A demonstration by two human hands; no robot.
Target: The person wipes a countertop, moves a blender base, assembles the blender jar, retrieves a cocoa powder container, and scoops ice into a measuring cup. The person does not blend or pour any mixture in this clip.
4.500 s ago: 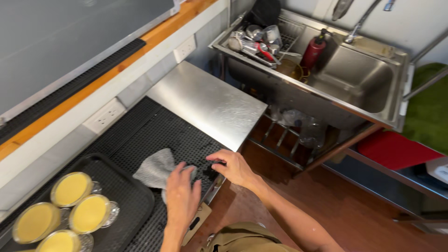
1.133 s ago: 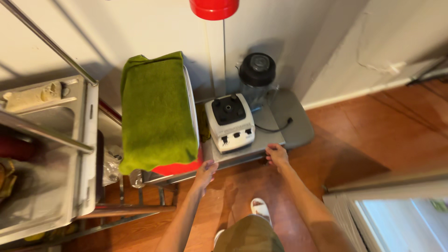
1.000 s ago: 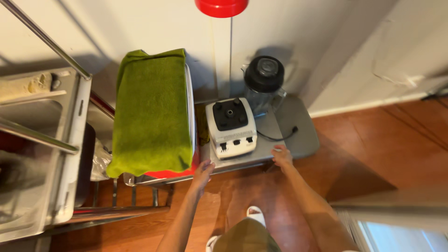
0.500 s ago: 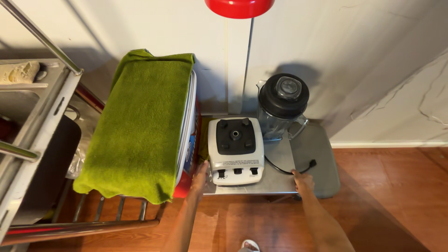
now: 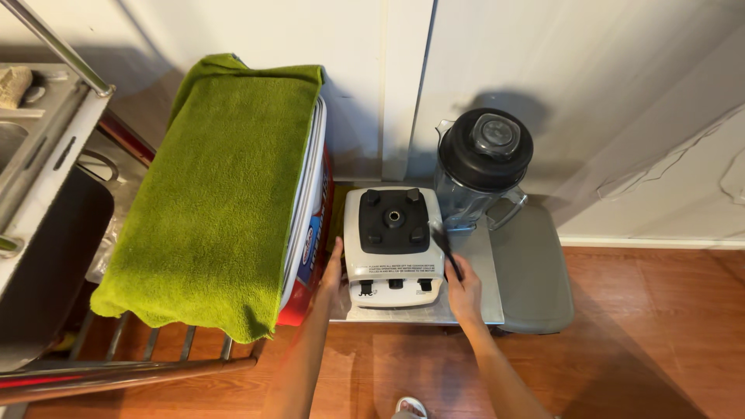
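A white blender base (image 5: 393, 244) with a black top pad stands on a low steel platform (image 5: 472, 306). My left hand (image 5: 334, 268) presses flat against the base's left side, squeezed between it and a red and white cooler (image 5: 310, 240). My right hand (image 5: 464, 287) lies against the base's right front corner, with the black power cord (image 5: 447, 252) running under its fingers. Behind the base stands a clear blender jug (image 5: 481, 167) with a black lid.
A green towel (image 5: 213, 186) drapes over the cooler. A steel sink unit (image 5: 39, 163) with a lower rack is at the left. A grey lid-like panel (image 5: 535, 271) lies at the platform's right. White wall behind, wooden floor (image 5: 636, 341) in front.
I left the counter and turned to the low platform. In the last second my hands slid from the platform's front edge to the two sides of the blender base; the cord shifted toward the base.
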